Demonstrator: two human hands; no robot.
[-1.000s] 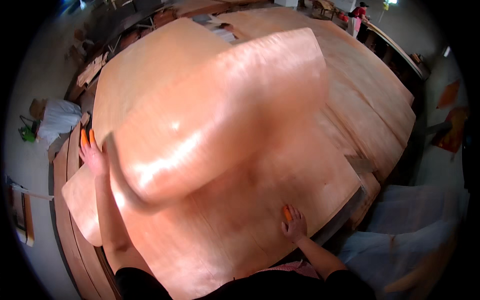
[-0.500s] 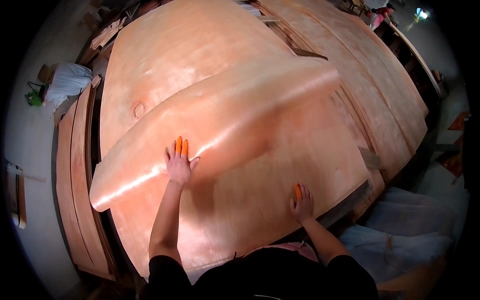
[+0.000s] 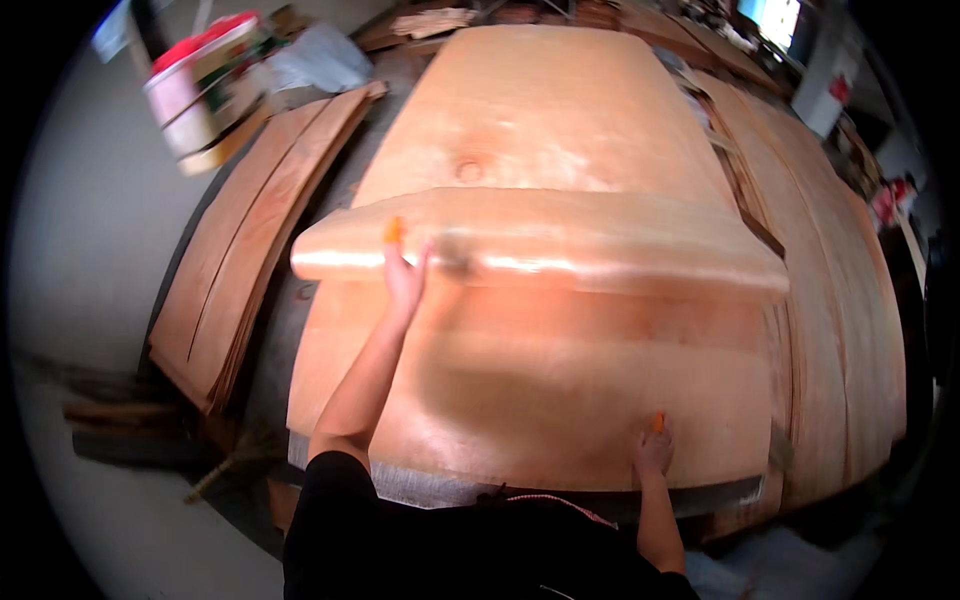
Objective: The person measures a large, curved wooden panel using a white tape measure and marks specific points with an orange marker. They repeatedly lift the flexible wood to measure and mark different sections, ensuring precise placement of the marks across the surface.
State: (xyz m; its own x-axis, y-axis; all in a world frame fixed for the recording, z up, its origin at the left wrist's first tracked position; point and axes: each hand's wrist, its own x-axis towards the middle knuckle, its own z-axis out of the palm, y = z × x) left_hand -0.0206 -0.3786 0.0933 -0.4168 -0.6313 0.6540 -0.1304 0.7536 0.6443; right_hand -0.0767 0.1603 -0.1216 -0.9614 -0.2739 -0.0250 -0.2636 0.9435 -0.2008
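A thin, pale orange-brown wood veneer sheet is folded back on itself, its rounded bend running across the stack beneath. My left hand rests against the bend near its left end, fingers stretched out, orange covers on the fingertips. Close to the near edge of the flat lower veneer, my right hand lies on the surface, an orange-covered finger pointing away from me. Its other fingers are small and blurred, but nothing shows in them. What lies under the fold is hidden.
Stacks of veneer stand on the left and right. Beyond the left stack are a white plastic bag and a pink-and-red container. Another person is at the far right.
My view has turned, so the bend now runs nearly level. My left hand stays on the bend, its fingers now more upright. My right hand remains near the front edge, its fingers drawn closer together.
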